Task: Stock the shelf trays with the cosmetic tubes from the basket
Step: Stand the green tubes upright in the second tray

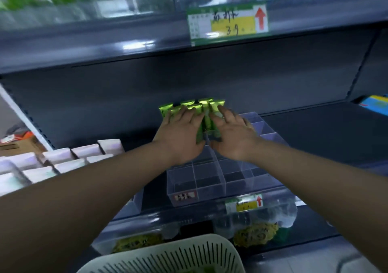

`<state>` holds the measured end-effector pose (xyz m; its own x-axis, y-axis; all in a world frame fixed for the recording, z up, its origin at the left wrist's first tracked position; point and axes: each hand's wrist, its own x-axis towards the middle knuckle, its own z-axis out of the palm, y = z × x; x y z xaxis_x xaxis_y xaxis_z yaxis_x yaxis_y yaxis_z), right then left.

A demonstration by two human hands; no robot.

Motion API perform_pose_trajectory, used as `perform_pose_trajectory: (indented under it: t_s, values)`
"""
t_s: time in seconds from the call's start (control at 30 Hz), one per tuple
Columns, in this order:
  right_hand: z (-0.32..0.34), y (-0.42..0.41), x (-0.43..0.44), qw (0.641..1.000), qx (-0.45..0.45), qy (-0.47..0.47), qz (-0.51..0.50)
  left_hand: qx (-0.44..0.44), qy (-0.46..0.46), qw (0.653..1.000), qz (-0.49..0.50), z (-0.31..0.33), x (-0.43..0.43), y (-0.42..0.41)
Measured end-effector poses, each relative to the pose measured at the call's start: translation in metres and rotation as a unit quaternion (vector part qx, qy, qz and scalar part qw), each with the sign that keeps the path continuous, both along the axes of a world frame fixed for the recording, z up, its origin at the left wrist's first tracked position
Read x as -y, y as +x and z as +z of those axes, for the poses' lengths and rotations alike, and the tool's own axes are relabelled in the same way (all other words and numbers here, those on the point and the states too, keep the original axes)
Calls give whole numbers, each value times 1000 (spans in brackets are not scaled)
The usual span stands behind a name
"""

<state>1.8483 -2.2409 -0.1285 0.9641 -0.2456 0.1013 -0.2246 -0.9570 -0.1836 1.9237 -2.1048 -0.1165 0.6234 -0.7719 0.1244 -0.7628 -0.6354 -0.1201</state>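
Observation:
Several green cosmetic tubes (206, 116) stand upright in the back compartments of a clear divided tray (210, 181) on the dark shelf. My left hand (181, 135) lies with straight fingers against the tubes on the left side. On the right side my right hand (232, 135) touches them the same way, fingers spread. The front compartments of the tray hold nothing. A pale slotted basket (180, 256) sits at the bottom edge, with a bit of green showing inside.
White boxes (63, 161) fill the shelf to the left of the tray. A price label (227, 23) hangs on the shelf edge above, another price label (244, 204) below the tray. Clear packs of yellow-green goods (255, 234) lie on the lower shelf.

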Motion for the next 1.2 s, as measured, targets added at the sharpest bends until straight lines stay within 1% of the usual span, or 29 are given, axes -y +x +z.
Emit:
perform_pose_trajectory:
  t_s: [0.2,0.4,0.6,0.93,1.07,1.2]
  values:
    - [-1,-36,-30,1000,-18,-13,20,41,6,999,19,-4,-41,-40]
    - [-7,-74,-69,999,-31,2,37,20,-12,999,34,-15,-84,-79]
    - [-29,-108,-107,998,-43,13,54,7,-38,998,46,-37,-123,-114]
    - [-92,-146,-148,990,-94,60,90,-51,-21,996,66,-96,-177,-153]
    - [-120,-152,-156,986,-116,80,88,-73,-15,995,62,-119,-192,-161]
    - [-148,-152,-159,975,-157,137,79,-124,-7,990,69,-143,-201,-162]
